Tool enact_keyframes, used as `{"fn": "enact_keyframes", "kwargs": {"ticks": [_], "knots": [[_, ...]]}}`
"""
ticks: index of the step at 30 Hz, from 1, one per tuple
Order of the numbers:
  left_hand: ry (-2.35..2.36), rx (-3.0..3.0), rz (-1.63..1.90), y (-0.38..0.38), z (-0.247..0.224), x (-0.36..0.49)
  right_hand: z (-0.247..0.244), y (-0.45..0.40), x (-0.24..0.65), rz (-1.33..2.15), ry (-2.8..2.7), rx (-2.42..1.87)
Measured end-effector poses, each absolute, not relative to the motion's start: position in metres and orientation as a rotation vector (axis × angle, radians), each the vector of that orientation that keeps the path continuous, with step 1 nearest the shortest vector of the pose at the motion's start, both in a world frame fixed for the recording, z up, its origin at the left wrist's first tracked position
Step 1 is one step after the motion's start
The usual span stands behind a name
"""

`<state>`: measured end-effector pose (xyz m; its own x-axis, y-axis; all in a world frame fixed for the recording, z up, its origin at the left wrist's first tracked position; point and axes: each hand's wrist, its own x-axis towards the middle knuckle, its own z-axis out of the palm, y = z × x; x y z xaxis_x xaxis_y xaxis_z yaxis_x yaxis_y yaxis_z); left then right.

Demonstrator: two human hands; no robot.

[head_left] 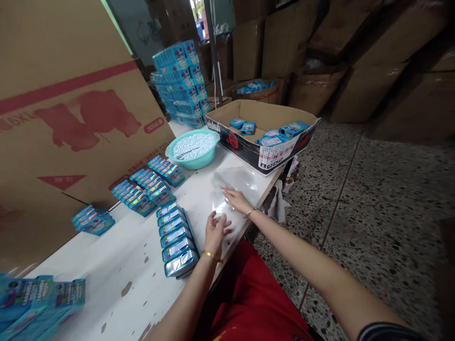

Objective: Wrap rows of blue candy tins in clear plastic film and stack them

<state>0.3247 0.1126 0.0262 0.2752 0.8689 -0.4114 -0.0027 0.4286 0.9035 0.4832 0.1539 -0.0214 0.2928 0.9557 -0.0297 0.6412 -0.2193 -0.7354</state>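
Across the left and middle stretches a white table (131,246). At its far right end stands an open carton (245,149) holding blue packs (294,129); just left, a turquoise bowl (199,164) of white pellets (197,143). Nearer, by the right edge, lies clear plastic (245,179), with a pack row (177,239) to its near left. The right hand (236,200) rests flat on the plastic, fingers together; the left hand (215,231) is at its near side, fingers curled, apart.

1. The head-worn camera gives the one view, facing forward and down across the white table (121,258).
2. It sits close above the left hand (216,232) and right hand (237,200), which show near mid-frame.
3. Farther off, it takes in speckled floor (391,189) rightward and cartons (286,45) beyond.
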Motion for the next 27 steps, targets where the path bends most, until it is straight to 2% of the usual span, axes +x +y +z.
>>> {"fn": "enact_keyframes", "kwargs": {"ticks": [7,13,17,21,23,27], "knots": [[1.274,0.960,0.786,0.143,-0.001,0.349,-0.029,0.118,0.459,0.782,-1.340,-1.783],[1.391,1.117,0.865,0.143,-0.011,0.343,-0.027,0.106,0.457,0.531,-1.485,-1.746],[1.420,1.158,0.854,0.147,-0.013,0.344,-0.025,0.115,0.466,0.582,-1.183,-1.648],[1.479,1.130,0.892,0.144,-0.007,0.341,-0.013,0.127,0.498,0.527,-0.948,-1.671],[1.503,1.144,1.022,0.135,0.002,0.338,0.003,0.127,0.509,0.466,-0.864,-1.670],[1.259,1.367,1.234,0.111,0.031,0.338,0.041,0.108,0.487,0.293,-0.925,-1.536]]}}
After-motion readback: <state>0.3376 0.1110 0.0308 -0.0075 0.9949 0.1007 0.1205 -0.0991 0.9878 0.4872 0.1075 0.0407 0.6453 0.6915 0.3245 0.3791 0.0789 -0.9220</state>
